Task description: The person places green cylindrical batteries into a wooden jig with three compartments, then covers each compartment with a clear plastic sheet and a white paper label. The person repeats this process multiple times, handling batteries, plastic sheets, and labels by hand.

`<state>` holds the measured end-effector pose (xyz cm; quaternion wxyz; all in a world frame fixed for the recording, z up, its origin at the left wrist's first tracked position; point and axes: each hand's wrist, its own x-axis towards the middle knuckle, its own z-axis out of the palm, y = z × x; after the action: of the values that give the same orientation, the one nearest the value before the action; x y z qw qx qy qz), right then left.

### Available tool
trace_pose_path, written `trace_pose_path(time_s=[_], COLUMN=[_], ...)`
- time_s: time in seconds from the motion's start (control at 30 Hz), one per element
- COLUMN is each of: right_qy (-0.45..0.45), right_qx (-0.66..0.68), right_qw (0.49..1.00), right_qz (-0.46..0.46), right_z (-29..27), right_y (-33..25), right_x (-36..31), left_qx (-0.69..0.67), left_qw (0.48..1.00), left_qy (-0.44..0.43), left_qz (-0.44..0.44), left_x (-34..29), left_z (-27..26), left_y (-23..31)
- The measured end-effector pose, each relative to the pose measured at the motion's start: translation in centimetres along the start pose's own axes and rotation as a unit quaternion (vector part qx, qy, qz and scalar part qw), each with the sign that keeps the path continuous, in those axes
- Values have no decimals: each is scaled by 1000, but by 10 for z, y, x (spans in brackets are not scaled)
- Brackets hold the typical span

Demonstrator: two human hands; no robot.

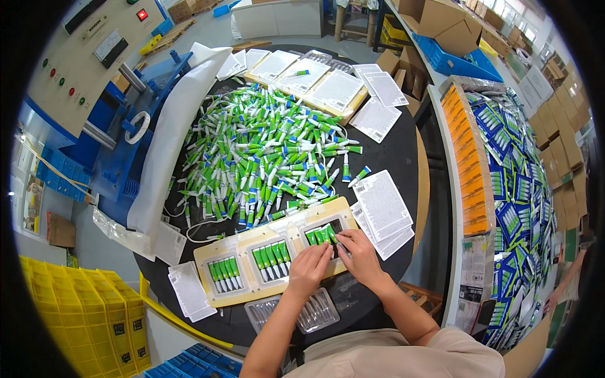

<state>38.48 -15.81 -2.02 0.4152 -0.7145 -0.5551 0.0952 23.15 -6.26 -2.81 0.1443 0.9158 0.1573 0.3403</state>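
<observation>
A cream-coloured tray [249,239] with three wells lies along the near side of the round black table. The left and middle wells each hold a row of small green tubes [271,258] with white tips down. Over the right well, both hands work on several green tubes [322,235] that lie less evenly. My left hand [309,268] has its fingers closed on the lower ends of these tubes. My right hand [360,255] bends its fingers round the tubes at the well's right side; its fingertips are partly hidden. A large heap of loose tubes [252,145] lies beyond the tray.
Clear plastic blisters [318,310] lie before the tray. Printed white cards [383,205] lie right of it, more [189,291] at left. Another cream tray [346,112] sits at the back. A blue machine [120,151] stands left, yellow crates [82,315] lower left, a bin of packs [510,208] right.
</observation>
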Motion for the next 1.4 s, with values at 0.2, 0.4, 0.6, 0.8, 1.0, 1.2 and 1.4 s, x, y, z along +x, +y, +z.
trace_pose_path(time_s=[0.2,0.4,0.6,0.8,1.0,1.2,1.4], right_qy=[-1,7,-123,-27,44,64,103], right_qx=[47,-153,-290,-99,-42,-129,-134], right_qw=[998,984,935,993,998,986,982], right_qz=[34,-96,-161,-49,-13,-85,-89], right_z=[-10,1,13,-44,-38,-1,9], right_y=[4,57,77,40,5,-2,-3], right_x=[20,126,169,107,24,5,0], left_qx=[33,58,84,87,101,77,67], left_qw=[998,988,976,978,978,977,977], left_qy=[-56,-133,-199,-177,-175,-190,-196], left_qz=[-14,-46,-35,-63,-51,-56,-61], left_x=[1,-3,-5,-12,-15,-14,-15], left_z=[1,-7,-7,-9,-10,-11,-12], left_y=[4,10,8,6,3,1,0])
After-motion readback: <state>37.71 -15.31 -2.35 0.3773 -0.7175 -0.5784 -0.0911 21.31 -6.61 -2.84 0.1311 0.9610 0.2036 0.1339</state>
